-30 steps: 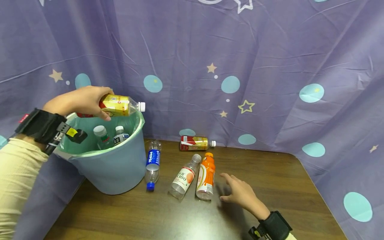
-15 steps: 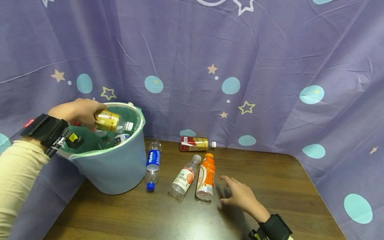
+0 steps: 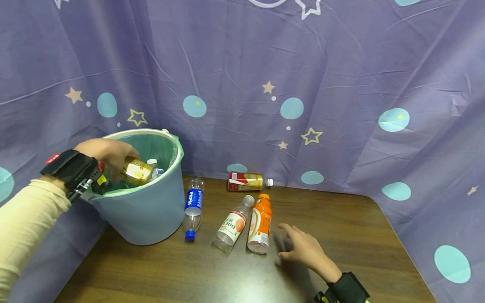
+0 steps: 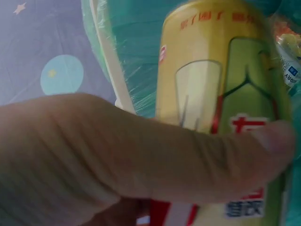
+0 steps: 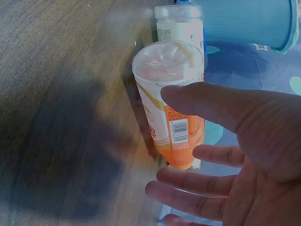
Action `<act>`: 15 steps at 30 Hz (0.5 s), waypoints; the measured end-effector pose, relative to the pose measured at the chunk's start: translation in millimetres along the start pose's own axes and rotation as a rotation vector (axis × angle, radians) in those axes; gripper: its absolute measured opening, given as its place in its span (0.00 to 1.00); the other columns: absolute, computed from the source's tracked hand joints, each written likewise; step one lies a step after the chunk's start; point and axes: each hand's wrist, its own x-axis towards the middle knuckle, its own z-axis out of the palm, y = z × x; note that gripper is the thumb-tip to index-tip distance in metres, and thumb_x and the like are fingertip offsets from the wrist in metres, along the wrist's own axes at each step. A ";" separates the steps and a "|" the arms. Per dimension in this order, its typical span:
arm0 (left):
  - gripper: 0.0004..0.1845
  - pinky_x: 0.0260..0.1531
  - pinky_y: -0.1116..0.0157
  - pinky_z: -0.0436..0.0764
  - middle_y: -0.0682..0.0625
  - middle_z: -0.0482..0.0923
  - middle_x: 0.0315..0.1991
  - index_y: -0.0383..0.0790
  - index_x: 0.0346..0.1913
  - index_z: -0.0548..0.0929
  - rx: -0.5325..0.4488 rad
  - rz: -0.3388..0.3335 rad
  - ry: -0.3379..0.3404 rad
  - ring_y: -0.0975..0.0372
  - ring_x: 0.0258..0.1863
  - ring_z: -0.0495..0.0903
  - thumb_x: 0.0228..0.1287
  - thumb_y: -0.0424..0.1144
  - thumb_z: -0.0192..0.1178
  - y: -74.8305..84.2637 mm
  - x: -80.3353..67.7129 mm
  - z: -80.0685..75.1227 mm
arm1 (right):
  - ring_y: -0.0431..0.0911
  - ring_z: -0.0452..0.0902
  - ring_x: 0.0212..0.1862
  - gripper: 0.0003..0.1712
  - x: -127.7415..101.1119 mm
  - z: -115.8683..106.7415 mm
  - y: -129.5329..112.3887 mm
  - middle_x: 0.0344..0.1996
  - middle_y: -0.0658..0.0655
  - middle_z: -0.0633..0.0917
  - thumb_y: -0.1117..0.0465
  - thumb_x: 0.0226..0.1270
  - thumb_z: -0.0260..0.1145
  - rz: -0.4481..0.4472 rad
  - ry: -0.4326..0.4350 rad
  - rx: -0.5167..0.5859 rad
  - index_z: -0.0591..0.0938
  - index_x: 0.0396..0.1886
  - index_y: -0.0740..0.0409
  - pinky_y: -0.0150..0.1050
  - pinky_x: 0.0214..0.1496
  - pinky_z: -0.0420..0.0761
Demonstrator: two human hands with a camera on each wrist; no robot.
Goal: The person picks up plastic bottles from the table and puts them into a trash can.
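My left hand grips a yellow and red labelled plastic bottle inside the mouth of the blue bucket. In the left wrist view the thumb lies across that bottle's label. Over the table my right hand is held with fingers spread and nothing in it. Just left of it lies an orange-capped bottle, apart from the fingers in the head view. A clear bottle with a peach label lies beside that one.
A Pepsi bottle lies against the bucket's right side. Behind the others, a red and yellow bottle lies near the curtain. A green liner covers the bucket's inside, where another white-capped bottle shows. The wooden table ends at the right.
My left hand has lowered the yellow and red bottle from above the rim down into the bucket. My right hand and the bottles on the table have stayed nearly still.
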 end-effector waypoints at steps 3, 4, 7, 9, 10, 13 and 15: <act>0.27 0.36 0.62 0.85 0.50 0.82 0.40 0.31 0.51 0.81 -0.041 -0.001 -0.084 0.60 0.38 0.78 0.44 0.20 0.72 2.2 1.1 0.5 | 0.55 0.86 0.42 0.47 0.2 0.9 0.4 0.44 0.58 0.88 0.53 0.40 0.87 0.006 -0.008 0.006 0.78 0.63 0.53 0.55 0.40 0.83; 0.27 0.37 0.62 0.85 0.50 0.82 0.40 0.31 0.52 0.81 -0.048 -0.001 -0.103 0.60 0.39 0.78 0.45 0.20 0.73 2.6 1.5 0.6 | 0.55 0.86 0.43 0.47 0.5 1.1 0.6 0.44 0.58 0.88 0.53 0.40 0.87 0.007 -0.011 0.009 0.78 0.63 0.53 0.55 0.40 0.83; 0.26 0.37 0.64 0.84 0.51 0.83 0.40 0.32 0.53 0.82 -0.029 -0.004 -0.137 0.61 0.39 0.78 0.47 0.21 0.73 3.6 3.2 0.0 | 0.54 0.86 0.43 0.46 0.5 1.9 1.0 0.45 0.58 0.88 0.53 0.40 0.87 0.009 -0.017 0.012 0.78 0.63 0.54 0.55 0.40 0.83; 0.27 0.36 0.64 0.83 0.50 0.83 0.41 0.32 0.55 0.81 -0.003 -0.029 -0.149 0.60 0.39 0.77 0.48 0.21 0.73 4.2 4.7 -1.0 | 0.54 0.86 0.43 0.46 0.1 2.5 1.4 0.45 0.58 0.88 0.53 0.40 0.87 0.009 -0.019 0.011 0.78 0.63 0.54 0.55 0.40 0.83; 0.27 0.37 0.64 0.83 0.49 0.83 0.41 0.32 0.55 0.81 0.011 -0.036 -0.153 0.60 0.39 0.77 0.49 0.21 0.73 4.4 5.4 -1.7 | 0.54 0.86 0.43 0.46 -0.1 2.8 1.7 0.45 0.59 0.88 0.53 0.40 0.87 0.007 -0.017 0.009 0.78 0.63 0.53 0.55 0.40 0.83; 0.27 0.38 0.63 0.84 0.48 0.84 0.43 0.31 0.56 0.80 0.034 -0.051 -0.160 0.59 0.40 0.78 0.50 0.23 0.74 4.6 6.8 -3.6 | 0.55 0.86 0.44 0.46 -0.6 3.4 2.3 0.45 0.59 0.88 0.53 0.40 0.87 0.003 -0.013 0.004 0.78 0.62 0.53 0.56 0.41 0.83; 0.26 0.39 0.63 0.84 0.48 0.84 0.43 0.31 0.56 0.81 0.039 -0.041 -0.163 0.60 0.41 0.78 0.51 0.24 0.74 4.2 7.3 -4.4 | 0.55 0.86 0.44 0.46 -0.6 3.7 3.0 0.45 0.59 0.88 0.53 0.40 0.87 0.002 -0.013 0.001 0.78 0.62 0.53 0.56 0.42 0.83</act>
